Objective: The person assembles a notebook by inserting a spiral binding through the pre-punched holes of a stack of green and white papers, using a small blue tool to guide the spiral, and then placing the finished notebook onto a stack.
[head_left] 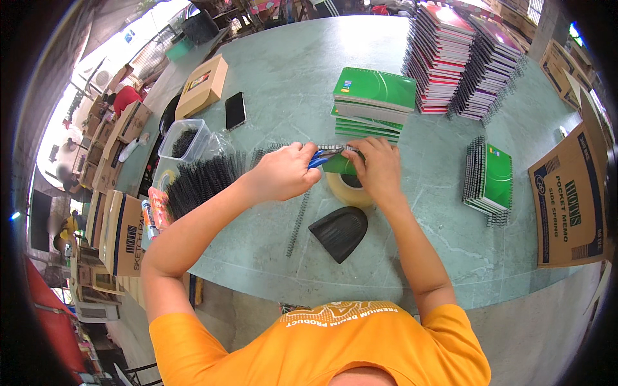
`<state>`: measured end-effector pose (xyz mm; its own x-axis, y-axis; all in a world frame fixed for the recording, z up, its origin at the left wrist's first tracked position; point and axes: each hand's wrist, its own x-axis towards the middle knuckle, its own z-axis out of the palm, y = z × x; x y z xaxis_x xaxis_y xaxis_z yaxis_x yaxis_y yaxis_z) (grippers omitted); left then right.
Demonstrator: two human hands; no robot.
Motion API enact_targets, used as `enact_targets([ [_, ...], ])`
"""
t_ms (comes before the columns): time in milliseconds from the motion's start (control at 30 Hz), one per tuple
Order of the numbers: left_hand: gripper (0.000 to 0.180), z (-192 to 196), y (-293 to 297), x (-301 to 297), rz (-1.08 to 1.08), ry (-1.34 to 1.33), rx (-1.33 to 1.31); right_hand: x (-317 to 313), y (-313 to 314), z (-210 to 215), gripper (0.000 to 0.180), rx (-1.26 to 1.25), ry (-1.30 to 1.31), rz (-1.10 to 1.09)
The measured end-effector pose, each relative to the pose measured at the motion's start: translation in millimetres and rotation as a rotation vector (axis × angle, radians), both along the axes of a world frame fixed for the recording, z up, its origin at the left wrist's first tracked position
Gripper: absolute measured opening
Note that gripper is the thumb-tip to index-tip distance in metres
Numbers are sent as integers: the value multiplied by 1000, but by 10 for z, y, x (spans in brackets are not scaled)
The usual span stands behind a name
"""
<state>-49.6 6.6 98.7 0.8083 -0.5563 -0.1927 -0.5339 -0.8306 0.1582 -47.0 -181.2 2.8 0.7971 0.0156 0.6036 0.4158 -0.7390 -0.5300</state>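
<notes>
My left hand (pixel 281 172) is closed round the blue handles of a pair of pliers (pixel 317 159). Their metal jaws meet the far, spiral-bound edge of a small green notebook (pixel 335 165). That notebook is gripped by my right hand (pixel 380 168), its thumb and fingers pressed at the binding near the jaws. Exactly what the jaws bite is too small to make out. Just under the notebook lies a roll of clear tape (pixel 351 193), partly hidden. Nearer me rest a black rounded wedge-shaped object (pixel 339 234) and a loose black spiral coil (pixel 298 224).
Left are a heap of black coils (pixel 205 182), a clear plastic tub (pixel 182 140), a phone (pixel 235 110) and an opened cardboard box (pixel 202 84). Ahead stand stacks of green (pixel 375 91), red (pixel 444 59) and purple notebooks (pixel 486 72). Right are more green notebooks (pixel 494 177) and a carton (pixel 568 193).
</notes>
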Motion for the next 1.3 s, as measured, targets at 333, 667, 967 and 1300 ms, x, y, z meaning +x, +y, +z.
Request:
enact_targets([
  [333, 39, 167, -299, 103, 84, 0, 260, -9, -39, -28, 14, 52, -30, 38],
  [667, 29, 242, -358, 216, -49, -8, 337, -10, -21, -12, 16, 15, -48, 16],
  [967, 48, -160, 531, -253, 248, 389, -154, -3, 19, -7, 15, 12, -42, -14],
  [1300, 42, -1048, 980, -792, 343, -467, 11, -65, -110, 99, 15, 125, 172, 175],
])
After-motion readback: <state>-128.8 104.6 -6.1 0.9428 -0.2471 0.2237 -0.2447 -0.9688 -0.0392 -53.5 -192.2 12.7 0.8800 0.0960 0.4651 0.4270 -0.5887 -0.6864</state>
